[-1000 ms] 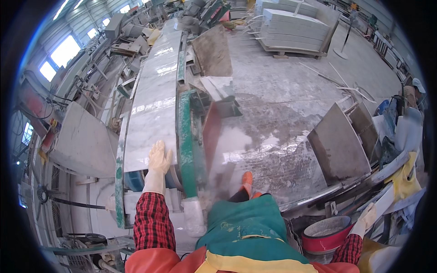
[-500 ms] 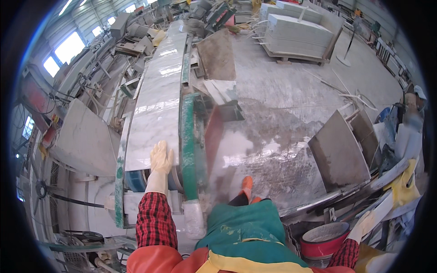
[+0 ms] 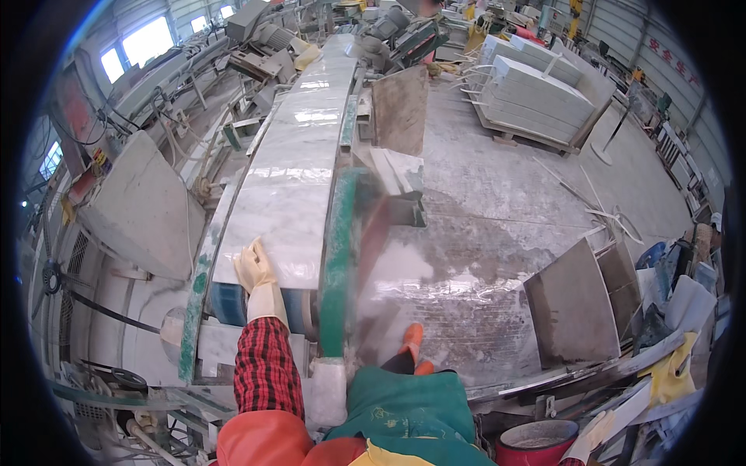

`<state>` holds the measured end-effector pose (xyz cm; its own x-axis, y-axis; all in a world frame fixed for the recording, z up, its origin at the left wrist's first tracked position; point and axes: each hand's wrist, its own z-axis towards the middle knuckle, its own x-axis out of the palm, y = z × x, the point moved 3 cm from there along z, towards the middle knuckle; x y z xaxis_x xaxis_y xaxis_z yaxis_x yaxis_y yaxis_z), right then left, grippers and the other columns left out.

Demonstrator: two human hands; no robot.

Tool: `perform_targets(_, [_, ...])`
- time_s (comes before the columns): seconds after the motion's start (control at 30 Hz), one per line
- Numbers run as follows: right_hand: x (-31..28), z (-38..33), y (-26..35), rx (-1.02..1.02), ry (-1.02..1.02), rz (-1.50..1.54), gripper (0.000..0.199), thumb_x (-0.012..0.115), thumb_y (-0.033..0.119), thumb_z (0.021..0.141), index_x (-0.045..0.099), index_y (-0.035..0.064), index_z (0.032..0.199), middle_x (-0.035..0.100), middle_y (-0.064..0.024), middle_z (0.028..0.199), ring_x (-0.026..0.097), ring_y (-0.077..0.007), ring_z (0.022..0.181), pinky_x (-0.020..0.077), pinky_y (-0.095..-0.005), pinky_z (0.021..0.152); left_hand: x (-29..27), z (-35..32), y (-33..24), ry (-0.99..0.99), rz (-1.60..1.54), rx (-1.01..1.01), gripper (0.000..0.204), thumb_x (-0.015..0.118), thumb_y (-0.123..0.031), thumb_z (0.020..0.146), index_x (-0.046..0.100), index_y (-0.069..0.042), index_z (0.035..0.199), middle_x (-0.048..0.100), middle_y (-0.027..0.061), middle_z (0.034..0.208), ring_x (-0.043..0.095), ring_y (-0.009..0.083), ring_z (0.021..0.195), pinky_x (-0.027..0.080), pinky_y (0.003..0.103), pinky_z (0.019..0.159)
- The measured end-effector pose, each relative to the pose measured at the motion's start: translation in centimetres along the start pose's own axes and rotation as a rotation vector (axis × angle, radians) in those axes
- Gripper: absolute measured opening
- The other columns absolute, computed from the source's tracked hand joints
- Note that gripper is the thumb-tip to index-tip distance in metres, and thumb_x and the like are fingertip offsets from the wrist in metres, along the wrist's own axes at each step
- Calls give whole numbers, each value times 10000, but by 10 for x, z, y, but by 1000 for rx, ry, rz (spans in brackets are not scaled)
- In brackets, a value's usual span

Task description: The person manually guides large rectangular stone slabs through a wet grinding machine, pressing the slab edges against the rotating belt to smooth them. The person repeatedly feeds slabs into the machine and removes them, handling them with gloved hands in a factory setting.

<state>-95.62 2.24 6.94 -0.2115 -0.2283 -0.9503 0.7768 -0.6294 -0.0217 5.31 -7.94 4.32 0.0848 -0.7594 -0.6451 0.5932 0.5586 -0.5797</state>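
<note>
A long polished white marble slab (image 3: 291,194) with grey veins lies on a green-framed conveyor bed (image 3: 339,272) in front of me. My left hand (image 3: 255,268), in a cream rubber glove, rests on the slab near its close end. Its fingers are slightly bent and grip nothing I can see. Under the slab's near end, a blue roller (image 3: 228,304) shows. At the lower right, my right hand (image 3: 597,431), also gloved, lies beside a pale strip (image 3: 628,405) with its fingers stretched along it. Its forearm is mostly cut off by the picture's edge.
A red bucket (image 3: 536,449) stands near my right hand. Brown slabs (image 3: 571,303) lean at the right, with a yellow cloth (image 3: 673,373) beyond. White slabs (image 3: 540,93) are stacked on a pallet farther back. Wet floor (image 3: 458,311) lies right of the conveyor; a large slab (image 3: 140,206) leans left of it.
My left hand has gone from lying flat with fingers pointing forward to a more bent pose, nearer the slab's left side. The view has shifted, and my right hand sits lower in it.
</note>
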Motion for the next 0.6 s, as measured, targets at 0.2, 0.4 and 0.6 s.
perform_targets(0.2, [13,-3,-10,-69,-71,-20,538,397,362,1081,502,-69,1384,493,-269,1447,427,-410,1366,330,-451,1157,10,2,4,-1,-59,-184,390,518,-418,1012,751,-122,1111,728,121,1088,594,362,1104,433,421,1035])
perform_targets(0.4, [18,-5,-17,-170,-107,-52,527,403,342,1082,498,-78,1386,500,-292,1427,447,-428,1342,342,-469,1149,10,5,6,-39,-85,-199,398,518,-423,1013,751,-119,1118,712,145,1038,609,342,1052,472,414,960])
perform_targets(0.6, [14,-8,-6,-149,-102,-14,528,412,341,1076,470,-52,1424,484,-263,1457,449,-418,1344,344,-461,1148,7,7,-1,-43,-81,-189,386,524,-409,1014,752,-114,1115,685,164,986,620,331,995,493,407,892])
